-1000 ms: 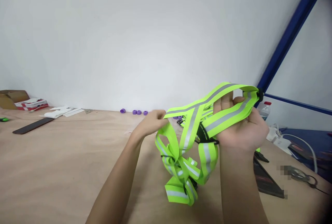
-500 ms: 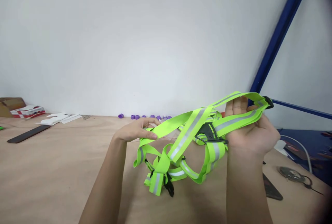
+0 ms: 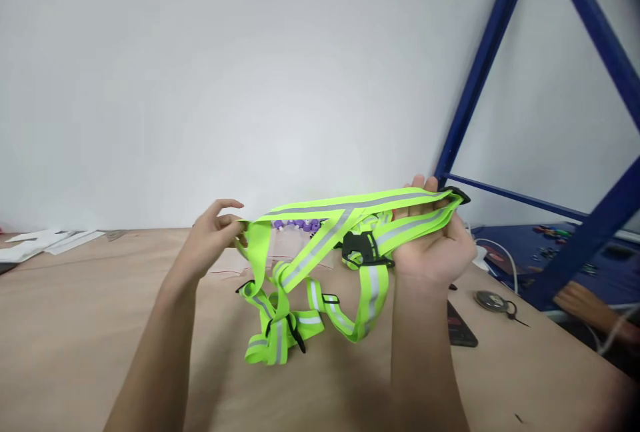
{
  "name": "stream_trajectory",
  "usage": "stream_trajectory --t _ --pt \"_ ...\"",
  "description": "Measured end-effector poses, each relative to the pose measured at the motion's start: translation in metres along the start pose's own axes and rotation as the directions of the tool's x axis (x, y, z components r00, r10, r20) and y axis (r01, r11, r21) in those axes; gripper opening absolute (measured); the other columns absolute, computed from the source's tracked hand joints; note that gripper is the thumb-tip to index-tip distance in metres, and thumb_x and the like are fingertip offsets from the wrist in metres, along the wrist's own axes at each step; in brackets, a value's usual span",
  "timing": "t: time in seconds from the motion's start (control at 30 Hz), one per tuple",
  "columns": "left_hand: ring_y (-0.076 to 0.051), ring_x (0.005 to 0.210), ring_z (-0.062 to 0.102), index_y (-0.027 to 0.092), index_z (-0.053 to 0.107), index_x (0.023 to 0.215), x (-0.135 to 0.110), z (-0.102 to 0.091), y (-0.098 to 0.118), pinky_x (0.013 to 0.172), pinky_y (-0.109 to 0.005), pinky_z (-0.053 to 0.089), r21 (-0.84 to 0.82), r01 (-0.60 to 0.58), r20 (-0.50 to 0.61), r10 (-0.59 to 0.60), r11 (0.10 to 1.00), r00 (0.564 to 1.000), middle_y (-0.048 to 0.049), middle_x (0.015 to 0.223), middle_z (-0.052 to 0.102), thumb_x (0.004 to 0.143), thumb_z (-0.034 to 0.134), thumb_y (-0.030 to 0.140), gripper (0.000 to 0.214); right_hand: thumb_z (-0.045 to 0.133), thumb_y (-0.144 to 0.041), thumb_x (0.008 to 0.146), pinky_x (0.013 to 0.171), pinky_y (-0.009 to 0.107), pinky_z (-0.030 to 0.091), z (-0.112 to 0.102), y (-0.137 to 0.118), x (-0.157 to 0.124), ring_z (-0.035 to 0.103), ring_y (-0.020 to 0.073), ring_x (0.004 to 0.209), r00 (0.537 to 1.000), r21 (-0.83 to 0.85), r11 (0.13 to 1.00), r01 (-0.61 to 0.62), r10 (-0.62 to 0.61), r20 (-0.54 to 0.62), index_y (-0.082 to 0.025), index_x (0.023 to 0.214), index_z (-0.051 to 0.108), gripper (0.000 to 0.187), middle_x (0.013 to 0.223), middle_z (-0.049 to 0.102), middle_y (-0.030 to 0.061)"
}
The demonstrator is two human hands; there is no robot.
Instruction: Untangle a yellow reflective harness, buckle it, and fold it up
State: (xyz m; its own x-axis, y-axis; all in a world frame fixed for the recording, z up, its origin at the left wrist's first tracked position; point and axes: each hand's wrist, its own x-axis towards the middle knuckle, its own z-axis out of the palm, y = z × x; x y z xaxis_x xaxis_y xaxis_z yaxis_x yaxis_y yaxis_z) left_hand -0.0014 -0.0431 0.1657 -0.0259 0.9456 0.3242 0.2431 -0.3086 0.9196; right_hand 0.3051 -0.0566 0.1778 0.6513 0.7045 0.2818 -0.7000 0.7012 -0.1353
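A neon-yellow reflective strap vest (image 3: 320,245) with grey stripes and black buckles hangs between my two hands above the wooden table (image 3: 75,332). My left hand (image 3: 213,242) pinches one end of a strap, with its fingers curled. My right hand (image 3: 433,242) is palm up with several strap layers lying across it, and its fingers close round them. A black buckle (image 3: 361,248) sits just left of my right palm. The vest's lower loops dangle down to the tabletop.
Purple caps (image 3: 297,225) lie by the white wall behind the vest. White papers (image 3: 45,243) lie at the far left. A dark flat object (image 3: 460,331) and a round metal item (image 3: 493,301) sit right of my arm. A blue metal frame (image 3: 480,79) rises at the right.
My hands have drawn apart, so the top strap now runs taut and level. My left hand moved left. The view swung to the right and more of the blue frame shows.
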Motion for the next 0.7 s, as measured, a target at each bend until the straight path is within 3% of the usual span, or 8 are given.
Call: stream_trajectory --t 0.07,0.2,0.3,0.4,0.57,0.7 --pt "-0.016 0.054 0.060 0.024 0.059 0.110 -0.001 -0.001 0.004 0.054 -0.026 0.051 -0.133 0.033 0.020 -0.031 0.991 0.999 0.0050 0.063 0.060 0.070 0.073 0.030 0.043 0.046 -0.019 0.089 0.084 0.033 0.063 0.000 -0.002 0.002 0.075 0.0153 0.091 0.999 0.014 1.000 -0.004 0.004 -0.042 -0.022 0.084 0.067 0.022 0.088 0.075 0.0013" --pt "-0.014 0.040 0.050 0.028 0.065 0.106 -0.005 -0.004 0.009 0.040 -0.021 0.039 -0.230 0.140 0.125 -0.114 0.963 0.986 0.0056 0.051 0.055 0.065 0.080 0.036 0.045 0.048 -0.022 0.091 0.077 0.029 0.061 -0.004 -0.003 0.006 0.069 0.0103 0.070 0.997 -0.013 1.000 -0.022 0.021 -0.068 -0.020 0.079 0.062 0.018 0.073 0.067 -0.0035" --pt "-0.010 0.032 0.036 0.031 0.067 0.104 -0.007 -0.009 0.007 0.036 -0.020 0.030 -0.268 0.233 0.235 -0.170 0.935 0.957 0.0083 0.040 0.039 0.069 0.078 0.043 0.038 0.052 -0.026 0.091 0.075 0.026 0.058 -0.008 -0.002 0.008 0.066 0.0090 0.066 0.998 -0.045 0.998 -0.043 0.040 -0.052 -0.020 0.079 0.060 0.015 0.071 0.064 -0.0042" --pt "-0.010 0.032 0.034 0.031 0.069 0.102 -0.007 -0.012 0.006 0.035 -0.020 0.029 -0.291 0.288 0.310 -0.195 0.912 0.930 0.0072 0.039 0.037 0.075 0.073 0.048 0.033 0.053 -0.028 0.091 0.074 0.027 0.058 -0.007 -0.002 0.006 0.065 0.0103 0.066 0.999 -0.085 0.996 -0.041 0.038 -0.038 -0.020 0.078 0.060 0.016 0.070 0.063 -0.0036" --pt "-0.018 0.048 0.060 0.027 0.069 0.101 -0.006 -0.010 0.010 0.041 -0.026 0.050 -0.370 0.223 0.163 -0.173 0.902 0.971 -0.0003 0.064 0.069 0.075 0.075 0.047 0.033 0.057 -0.027 0.090 0.073 0.028 0.057 0.001 -0.004 -0.004 0.064 0.0102 0.065 0.998 -0.149 0.987 0.055 -0.054 0.011 -0.022 0.077 0.061 0.015 0.072 0.065 -0.0053" --pt "-0.026 0.081 0.072 0.025 0.069 0.108 -0.009 -0.002 0.017 0.057 -0.030 0.060 -0.464 0.068 0.044 -0.053 0.883 0.998 -0.0094 0.093 0.078 0.077 0.076 0.039 0.034 0.056 -0.031 0.093 0.068 0.028 0.055 0.010 -0.006 -0.015 0.061 0.0098 0.062 0.997 -0.145 0.989 0.030 -0.020 0.072 -0.021 0.073 0.061 0.023 0.069 0.062 -0.0052"
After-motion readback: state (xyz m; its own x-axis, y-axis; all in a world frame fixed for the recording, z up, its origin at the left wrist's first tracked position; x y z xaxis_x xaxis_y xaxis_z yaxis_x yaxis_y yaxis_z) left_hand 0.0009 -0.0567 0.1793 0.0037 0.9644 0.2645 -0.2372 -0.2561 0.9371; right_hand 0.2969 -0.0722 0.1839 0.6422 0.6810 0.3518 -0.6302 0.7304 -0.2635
